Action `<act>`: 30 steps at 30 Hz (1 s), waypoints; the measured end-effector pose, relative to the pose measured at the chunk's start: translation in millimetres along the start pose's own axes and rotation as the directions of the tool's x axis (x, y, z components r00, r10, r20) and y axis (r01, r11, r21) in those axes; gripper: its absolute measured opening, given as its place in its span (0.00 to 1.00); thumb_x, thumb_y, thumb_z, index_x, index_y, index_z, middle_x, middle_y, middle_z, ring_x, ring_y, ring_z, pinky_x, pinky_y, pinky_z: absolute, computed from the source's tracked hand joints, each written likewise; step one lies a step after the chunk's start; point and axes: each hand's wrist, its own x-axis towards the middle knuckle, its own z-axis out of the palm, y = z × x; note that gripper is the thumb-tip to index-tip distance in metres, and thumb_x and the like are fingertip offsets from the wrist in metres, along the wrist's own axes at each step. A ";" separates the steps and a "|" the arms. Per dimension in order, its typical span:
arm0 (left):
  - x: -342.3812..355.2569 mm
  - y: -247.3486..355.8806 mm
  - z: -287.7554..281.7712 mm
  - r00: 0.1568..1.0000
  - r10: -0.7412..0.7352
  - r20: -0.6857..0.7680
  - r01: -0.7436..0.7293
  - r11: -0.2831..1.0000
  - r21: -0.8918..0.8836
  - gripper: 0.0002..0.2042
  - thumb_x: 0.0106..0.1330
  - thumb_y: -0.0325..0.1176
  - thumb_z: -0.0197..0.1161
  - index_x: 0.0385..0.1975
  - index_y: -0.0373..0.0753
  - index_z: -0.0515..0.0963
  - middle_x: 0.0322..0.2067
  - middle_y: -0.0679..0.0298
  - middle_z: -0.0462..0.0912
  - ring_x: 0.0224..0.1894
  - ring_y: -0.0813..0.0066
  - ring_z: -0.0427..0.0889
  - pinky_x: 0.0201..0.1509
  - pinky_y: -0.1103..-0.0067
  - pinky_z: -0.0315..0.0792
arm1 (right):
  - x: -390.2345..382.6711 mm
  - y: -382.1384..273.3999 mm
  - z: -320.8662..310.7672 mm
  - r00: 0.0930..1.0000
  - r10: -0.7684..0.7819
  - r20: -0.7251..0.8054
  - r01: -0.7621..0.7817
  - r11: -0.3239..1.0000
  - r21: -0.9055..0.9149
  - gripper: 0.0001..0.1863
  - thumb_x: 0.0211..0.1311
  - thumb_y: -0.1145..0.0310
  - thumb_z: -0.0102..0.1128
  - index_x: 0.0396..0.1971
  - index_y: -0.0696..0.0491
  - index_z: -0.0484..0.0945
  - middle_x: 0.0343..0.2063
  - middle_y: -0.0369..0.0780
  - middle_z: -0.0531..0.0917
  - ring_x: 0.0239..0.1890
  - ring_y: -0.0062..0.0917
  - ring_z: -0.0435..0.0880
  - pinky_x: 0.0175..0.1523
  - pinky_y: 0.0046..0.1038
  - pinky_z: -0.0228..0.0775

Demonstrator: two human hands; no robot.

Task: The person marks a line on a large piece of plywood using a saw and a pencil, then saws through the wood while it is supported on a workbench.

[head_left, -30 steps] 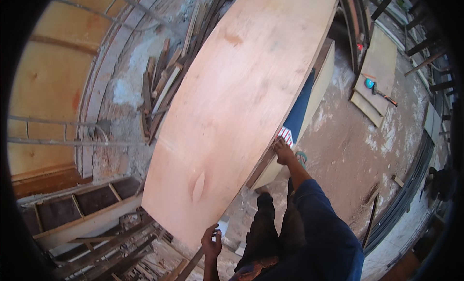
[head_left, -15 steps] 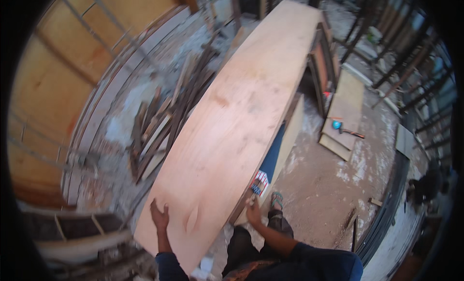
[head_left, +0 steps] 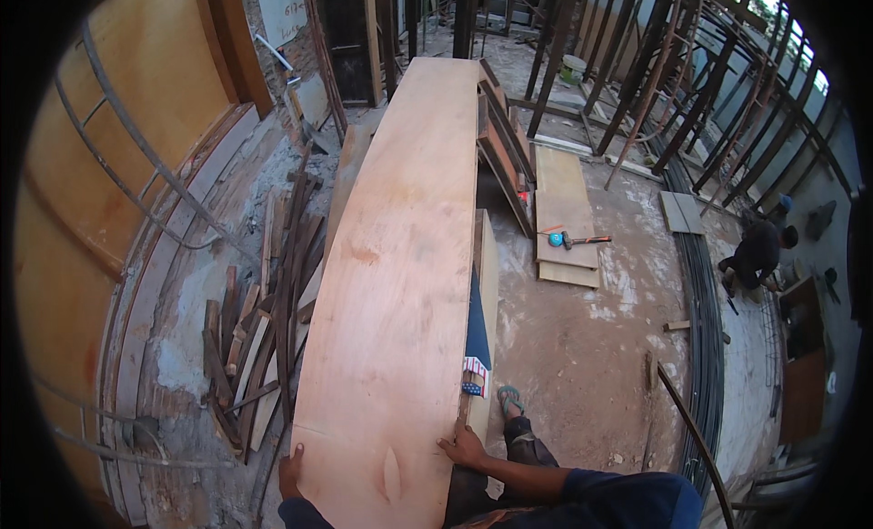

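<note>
Plywood sheet, long and pale, dominates the construction site, running from six o'clock near the person's body up to twelve o'clock, its far end reaching the dark doorway. At nine o'clock a curved formwork wall of orange board with bent steel rods sweeps along the edge. At two o'clock rows of rusty scaffold poles lean over the dirt floor. Scrap timber offcuts lie heaped at eight o'clock, just beside the sheet's left edge. Smaller plywood panels lie flat at one o'clock, with a hammer resting on them. At three o'clock another person crouches in dark clothes, well apart. A sandalled foot shows at five o'clock beneath the sheet's right edge. Left hand has its grip closed over the sheet's near left edge at seven o'clock, fingers curled onto the top face; right hand clasps the near right edge at six o'clock, fingers wrapped around the board's rim.
</note>
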 end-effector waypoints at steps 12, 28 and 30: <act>-6.3 -3.3 -31.3 0.996 -0.046 -0.074 0.058 0.984 0.170 0.50 0.55 0.74 0.58 0.52 0.21 0.77 0.51 0.35 0.79 0.61 0.47 0.76 0.63 0.66 0.68 | 1.0 -41.3 4.1 0.981 0.070 -0.183 -0.098 0.984 -0.146 0.50 0.52 0.30 0.61 0.46 0.71 0.73 0.44 0.62 0.80 0.48 0.52 0.82 0.54 0.43 0.75; -134.9 76.2 -116.3 0.926 0.163 -0.339 -0.172 0.985 0.004 0.33 0.44 0.52 0.80 0.39 0.26 0.84 0.35 0.48 0.88 0.38 0.60 0.88 0.44 0.68 0.79 | 13.9 -65.2 -16.4 0.990 0.126 -0.064 -0.137 0.966 -0.219 0.65 0.48 0.26 0.61 0.65 0.73 0.55 0.65 0.59 0.64 0.66 0.47 0.68 0.63 0.43 0.69; -165.6 89.9 -118.7 0.901 0.144 -0.409 -0.138 0.989 0.044 0.33 0.41 0.53 0.80 0.37 0.26 0.84 0.34 0.47 0.88 0.36 0.58 0.88 0.43 0.68 0.79 | 9.0 -67.0 -13.6 0.995 0.084 -0.055 -0.094 0.974 -0.204 0.67 0.48 0.25 0.59 0.69 0.69 0.50 0.70 0.55 0.57 0.71 0.47 0.58 0.68 0.46 0.60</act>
